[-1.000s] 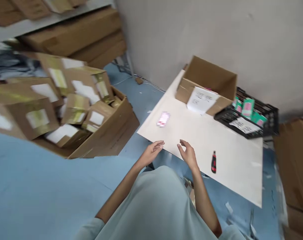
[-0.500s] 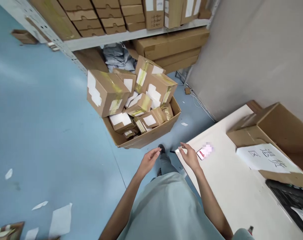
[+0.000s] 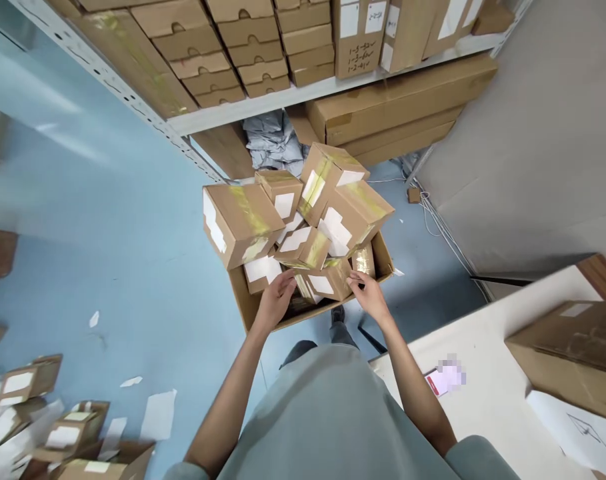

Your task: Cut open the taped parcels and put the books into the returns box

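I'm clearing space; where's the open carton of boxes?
In the head view, the open carton is central, below the shelf, left of the white table, with left hand and right hand over its near side.

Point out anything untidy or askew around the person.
The open carton looks overfilled: taped boxes pile above its rim at mixed tilts, and the leftmost box seems to overhang the side. White paper scraps also lie loose on the blue floor, like litter.
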Tool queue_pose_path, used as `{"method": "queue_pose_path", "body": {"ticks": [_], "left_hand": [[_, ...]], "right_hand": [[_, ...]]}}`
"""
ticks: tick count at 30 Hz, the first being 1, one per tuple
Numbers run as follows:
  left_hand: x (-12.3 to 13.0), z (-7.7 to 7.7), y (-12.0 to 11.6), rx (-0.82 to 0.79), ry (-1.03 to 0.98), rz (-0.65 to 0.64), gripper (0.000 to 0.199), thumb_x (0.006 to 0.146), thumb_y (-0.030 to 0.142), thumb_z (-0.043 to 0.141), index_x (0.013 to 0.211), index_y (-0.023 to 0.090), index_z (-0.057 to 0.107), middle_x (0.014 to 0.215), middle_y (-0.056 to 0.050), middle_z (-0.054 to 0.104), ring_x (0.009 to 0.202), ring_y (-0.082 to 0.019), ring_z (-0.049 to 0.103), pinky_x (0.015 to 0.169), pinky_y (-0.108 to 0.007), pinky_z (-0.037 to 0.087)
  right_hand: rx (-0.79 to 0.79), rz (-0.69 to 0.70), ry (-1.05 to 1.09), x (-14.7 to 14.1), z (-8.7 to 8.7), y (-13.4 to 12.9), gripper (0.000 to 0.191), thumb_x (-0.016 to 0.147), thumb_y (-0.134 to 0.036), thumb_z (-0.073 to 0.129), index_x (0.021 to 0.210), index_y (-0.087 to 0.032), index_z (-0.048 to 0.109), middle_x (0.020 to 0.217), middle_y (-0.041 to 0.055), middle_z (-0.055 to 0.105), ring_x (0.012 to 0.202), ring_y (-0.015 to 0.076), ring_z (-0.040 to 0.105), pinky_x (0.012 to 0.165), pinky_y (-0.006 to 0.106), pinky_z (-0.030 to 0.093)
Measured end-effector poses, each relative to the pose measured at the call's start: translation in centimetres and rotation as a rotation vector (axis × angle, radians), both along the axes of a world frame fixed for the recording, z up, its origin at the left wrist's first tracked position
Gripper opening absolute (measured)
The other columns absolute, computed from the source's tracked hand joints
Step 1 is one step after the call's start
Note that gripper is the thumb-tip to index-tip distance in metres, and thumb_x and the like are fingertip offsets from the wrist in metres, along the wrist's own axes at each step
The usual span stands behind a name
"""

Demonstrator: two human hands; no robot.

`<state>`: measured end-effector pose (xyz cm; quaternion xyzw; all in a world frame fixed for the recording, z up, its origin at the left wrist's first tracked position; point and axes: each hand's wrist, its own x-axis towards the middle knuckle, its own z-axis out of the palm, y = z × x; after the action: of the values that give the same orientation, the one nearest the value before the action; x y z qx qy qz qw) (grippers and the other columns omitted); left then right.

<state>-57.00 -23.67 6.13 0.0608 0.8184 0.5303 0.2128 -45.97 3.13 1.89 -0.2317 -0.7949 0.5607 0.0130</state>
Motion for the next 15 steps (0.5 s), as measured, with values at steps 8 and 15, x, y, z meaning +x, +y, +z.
{"method": "queue_pose_path", "body": {"ticks": [8, 15], "left_hand": [[-7.2, 1.9, -2.4, -0.075, 0.095, 0.185, 0.061, 0.096, 0.069, 0.065, 0.131, 0.019, 0.073, 0.138, -0.016, 0.077, 0.122, -0.032, 0.076, 0.107, -0.048, 0.062], [-21.0, 3.0, -8.0, -0.211, 0.482, 0.260, 0.062, 0.103, 0.052, 0.069, 0.151, 0.016, 0.057, 0.153, -0.019, 0.060, 0.129, -0.031, 0.067, 0.105, -0.049, 0.060]], "right_hand": [[-0.076, 0.143, 0.062, -10.5, -0.1, -1.5, 0.040, 0.099, -0.050, 0.070, 0.129, -0.024, 0.079, 0.135, 0.0134, 0.081, 0.120, 0.0324, 0.079, 0.112, 0.052, 0.059], [-0.272, 0.145, 0.017, -21.1, -0.5, -9.5, 0.082, 0.090, -0.067, 0.080, 0.156, -0.021, 0.063, 0.140, 0.0139, 0.077, 0.116, 0.0312, 0.078, 0.112, 0.049, 0.059]]}}
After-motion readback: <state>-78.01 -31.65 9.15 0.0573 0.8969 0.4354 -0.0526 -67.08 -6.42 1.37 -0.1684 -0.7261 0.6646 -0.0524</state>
